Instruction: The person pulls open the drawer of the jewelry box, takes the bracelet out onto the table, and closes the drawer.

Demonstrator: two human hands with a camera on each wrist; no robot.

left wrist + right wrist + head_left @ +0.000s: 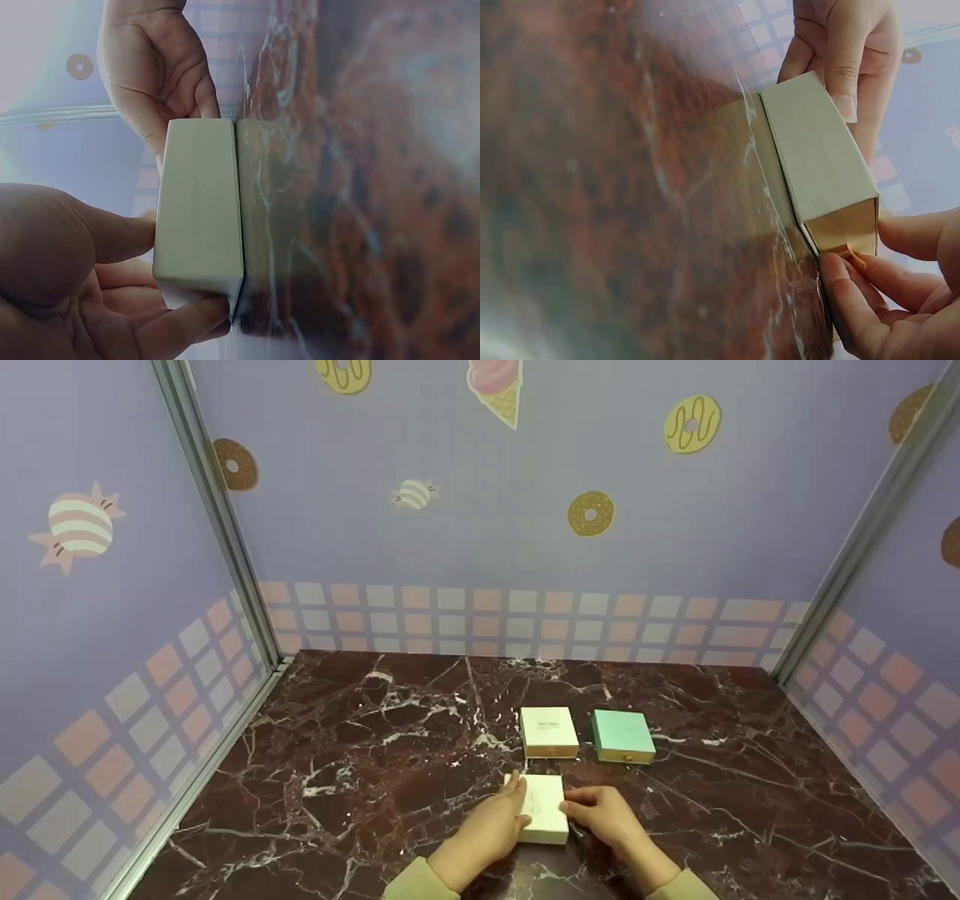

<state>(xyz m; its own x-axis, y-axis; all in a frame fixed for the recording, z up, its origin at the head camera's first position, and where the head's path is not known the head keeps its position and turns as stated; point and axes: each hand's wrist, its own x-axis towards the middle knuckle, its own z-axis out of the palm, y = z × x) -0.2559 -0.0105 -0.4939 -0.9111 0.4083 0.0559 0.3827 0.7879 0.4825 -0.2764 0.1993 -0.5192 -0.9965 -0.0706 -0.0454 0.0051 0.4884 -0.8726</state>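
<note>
A small cream drawer box (545, 808) lies on the marble table between the two hands. My left hand (489, 821) grips its left end, with the thumb on the top face and the fingers bent round the side. At the right end, my right hand (604, 812) holds the box with thumb and fingers. That end shows a gold drawer front (844, 226) with a small brown pull tab (849, 255) in the right wrist view. The right fingertips are right at the tab, and the thumb lies at the top edge. The drawer sits flush in the sleeve.
Behind the held box stands another cream box (549, 729) with a gold front. To its right is a mint-green box (624, 735) with a gold front and small pull. Lilac panels (450, 540) with printed sweets border the dark red marble table (360, 810).
</note>
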